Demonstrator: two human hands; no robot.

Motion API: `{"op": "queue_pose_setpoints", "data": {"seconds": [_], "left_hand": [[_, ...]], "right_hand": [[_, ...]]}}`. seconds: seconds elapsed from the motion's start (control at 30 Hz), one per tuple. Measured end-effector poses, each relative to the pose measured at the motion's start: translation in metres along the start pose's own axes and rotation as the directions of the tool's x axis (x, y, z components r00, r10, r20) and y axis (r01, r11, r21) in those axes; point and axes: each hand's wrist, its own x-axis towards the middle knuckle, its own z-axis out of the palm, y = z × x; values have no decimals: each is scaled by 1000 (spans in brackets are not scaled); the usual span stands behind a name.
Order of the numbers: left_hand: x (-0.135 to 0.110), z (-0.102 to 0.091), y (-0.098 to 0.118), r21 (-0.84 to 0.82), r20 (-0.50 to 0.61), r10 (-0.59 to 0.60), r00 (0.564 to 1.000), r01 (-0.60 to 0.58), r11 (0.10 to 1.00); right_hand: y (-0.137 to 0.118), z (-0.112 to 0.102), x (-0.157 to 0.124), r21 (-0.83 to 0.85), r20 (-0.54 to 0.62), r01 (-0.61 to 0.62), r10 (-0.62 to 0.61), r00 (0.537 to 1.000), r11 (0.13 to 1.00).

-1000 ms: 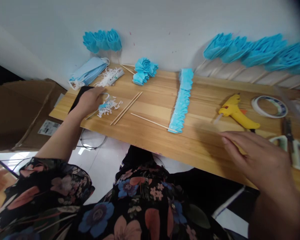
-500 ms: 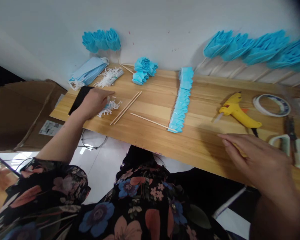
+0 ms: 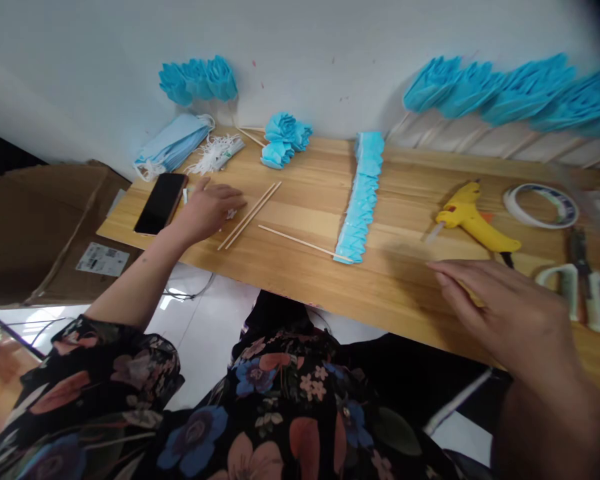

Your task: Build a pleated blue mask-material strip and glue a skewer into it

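My left hand (image 3: 207, 210) lies flat, fingers stretched, on the left part of the wooden table (image 3: 300, 273), covering a small heap of white and blue scraps (image 3: 229, 214). A black phone (image 3: 161, 203) is just left of it and two wooden sticks (image 3: 250, 213) just right. My right hand (image 3: 505, 313) hovers open over the table's front edge at the right, holding nothing, a little below the yellow glue gun (image 3: 473, 217). A long strip of folded blue pieces (image 3: 363, 197) runs across the middle, with a single stick (image 3: 300, 243) beside it.
Blue face masks (image 3: 173, 143), cut white loops (image 3: 215, 152) and a blue flower (image 3: 285, 140) lie at the back left. Blue flowers on sticks (image 3: 505, 97) lean on the wall. A tape roll (image 3: 540, 207) and scissors (image 3: 580, 287) sit far right. A cardboard box (image 3: 40, 220) stands left.
My left hand slid rightward off the phone across the scraps, pushing them along; the phone is now fully uncovered. My right hand stayed nearly still.
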Motion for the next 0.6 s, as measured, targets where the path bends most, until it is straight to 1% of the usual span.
{"op": "queue_pose_setpoints", "data": {"seconds": [0.07,0.13,0.17,0.23,0.3,0.33,0.4,0.5,0.57,0.6], "left_hand": [[-3,1,-3,41,17,-16,1000,16,999],[-10,-4,-6,83,25,-47,999,45,996],[-14,-7,-6,98,12,-62,998,61,993],[-21,-15,-4,105,-58,-88,994,94,990],[-24,-21,4,70,-140,-103,985,114,991],[-24,-23,10,38,-168,-113,979,121,992],[-22,-27,22,-22,-183,-157,971,155,988],[-22,-31,34,-56,-201,-275,940,269,962],[-30,-32,38,-76,-237,-345,908,337,938],[-38,-31,41,-91,-261,-372,891,361,928]], "right_hand": [[0,-1,0,-3,-8,4,-4,1000,1000],[1,-1,-3,-10,-11,-2,2,1000,1000],[2,-1,-4,-14,-9,-11,11,1000,1000],[3,0,-5,-19,2,-27,27,1000,999],[1,0,-2,-12,7,-26,26,1000,1000],[-1,0,2,-2,2,-18,18,1000,1000],[-4,-1,12,14,0,-3,3,1000,1000],[-6,-3,26,48,13,19,-19,1000,999],[-6,-2,30,54,9,45,-46,999,998],[-5,-2,30,49,6,55,-55,998,997]]}}
